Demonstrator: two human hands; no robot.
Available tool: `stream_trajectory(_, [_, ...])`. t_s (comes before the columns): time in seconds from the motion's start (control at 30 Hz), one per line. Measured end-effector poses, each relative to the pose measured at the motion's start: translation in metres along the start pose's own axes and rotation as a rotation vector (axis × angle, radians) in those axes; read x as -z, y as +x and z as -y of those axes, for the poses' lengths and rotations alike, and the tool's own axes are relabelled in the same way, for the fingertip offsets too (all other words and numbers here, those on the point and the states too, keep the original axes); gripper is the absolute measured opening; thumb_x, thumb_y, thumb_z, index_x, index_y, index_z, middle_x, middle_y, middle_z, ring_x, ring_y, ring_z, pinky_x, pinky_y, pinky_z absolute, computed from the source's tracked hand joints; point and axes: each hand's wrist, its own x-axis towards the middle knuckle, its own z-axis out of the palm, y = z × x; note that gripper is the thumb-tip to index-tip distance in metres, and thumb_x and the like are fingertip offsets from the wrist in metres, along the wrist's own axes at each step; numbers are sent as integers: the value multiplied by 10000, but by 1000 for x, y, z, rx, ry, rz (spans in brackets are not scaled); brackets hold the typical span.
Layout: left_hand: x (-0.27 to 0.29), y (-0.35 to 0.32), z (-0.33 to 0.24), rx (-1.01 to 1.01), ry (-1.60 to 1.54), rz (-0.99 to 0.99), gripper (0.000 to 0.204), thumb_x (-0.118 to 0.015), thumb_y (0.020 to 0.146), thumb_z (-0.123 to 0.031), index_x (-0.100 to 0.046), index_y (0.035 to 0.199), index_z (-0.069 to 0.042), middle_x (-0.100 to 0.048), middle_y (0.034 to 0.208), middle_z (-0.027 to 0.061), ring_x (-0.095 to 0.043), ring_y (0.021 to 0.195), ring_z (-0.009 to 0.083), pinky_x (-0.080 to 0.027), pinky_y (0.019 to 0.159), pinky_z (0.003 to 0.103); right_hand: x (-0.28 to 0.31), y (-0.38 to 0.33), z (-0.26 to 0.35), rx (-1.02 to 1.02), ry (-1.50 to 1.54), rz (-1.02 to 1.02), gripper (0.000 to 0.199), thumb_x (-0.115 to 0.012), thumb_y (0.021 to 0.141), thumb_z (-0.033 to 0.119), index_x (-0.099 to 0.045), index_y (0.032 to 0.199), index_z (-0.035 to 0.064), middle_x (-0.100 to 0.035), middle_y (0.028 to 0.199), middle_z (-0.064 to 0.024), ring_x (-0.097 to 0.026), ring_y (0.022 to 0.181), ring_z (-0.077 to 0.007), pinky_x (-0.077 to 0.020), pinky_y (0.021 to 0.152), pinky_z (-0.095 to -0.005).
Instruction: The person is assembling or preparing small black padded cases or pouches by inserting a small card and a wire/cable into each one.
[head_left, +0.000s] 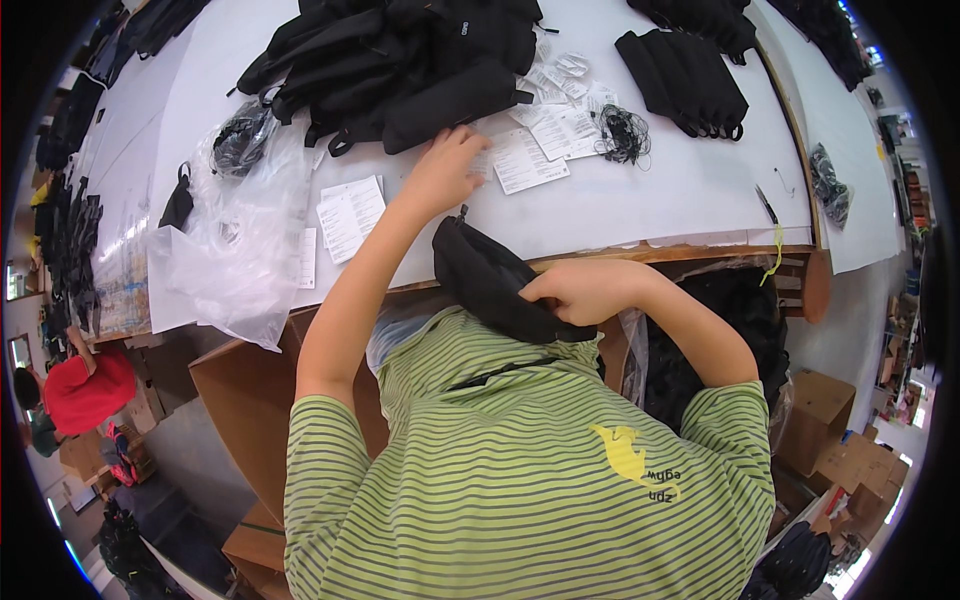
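The right hand [585, 290] grips a black pouch [490, 280] at the near edge of the white table [680, 190]. The left hand [445, 170], fingers loosely spread, touches a paper tag [525, 160] farther in, beside a pile of pouches [400, 60].

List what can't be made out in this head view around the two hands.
- Left hand: fingertips hidden where they press on the paper tags; whether they grip one is unclear.
- Right hand: fingers buried in the black pouch, whose lower end is hidden by the striped shirt.
- Tag print: too small.
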Motion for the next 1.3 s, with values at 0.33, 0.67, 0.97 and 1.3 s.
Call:
stream_trajectory(0.33, [68, -40, -59, 30, -570, 287, 247, -685, 807, -162, -610, 991, -15, -641, 881, 140, -602, 853, 307, -469, 780, 372, -7, 3, 7, 10, -100, -26, 400, -551, 669, -17, -614, 1061, 33, -632, 874, -188, -601, 873, -359, -460, 715, -432])
stream_trajectory(0.67, [73, -102, -87, -23, -330, 441, 217, -719, 755, -152, -600, 895, -35, -607, 907, 80, -569, 847, 274, -458, 758, 369, -33, -9, 20, -17, -213, -166, 508, -552, 696, -76, -557, 1188, 49, -595, 1106, -134, -571, 1010, -314, -470, 863, -392])
stream_trajectory(0.97, [65, -115, -92, 159, -284, 520, 167, -662, 817, -148, -643, 967, -77, -608, 841, 61, -536, 848, 239, -448, 764, 339, -49, -19, 10, -36, -18, -515, 451, -583, 744, -92, -542, 1169, 53, -611, 1106, -110, -620, 949, -266, -508, 827, -341])
stream_trajectory(1.3, [43, -110, -88, 90, -260, 556, 225, -633, 836, -166, -676, 1056, -141, -593, 766, 58, -492, 785, 244, -416, 763, 355, -59, -40, -8, -226, 245, -759, 310, -567, 820, -54, -584, 1114, 43, -599, 952, -120, -611, 840, -240, -499, 767, -322])
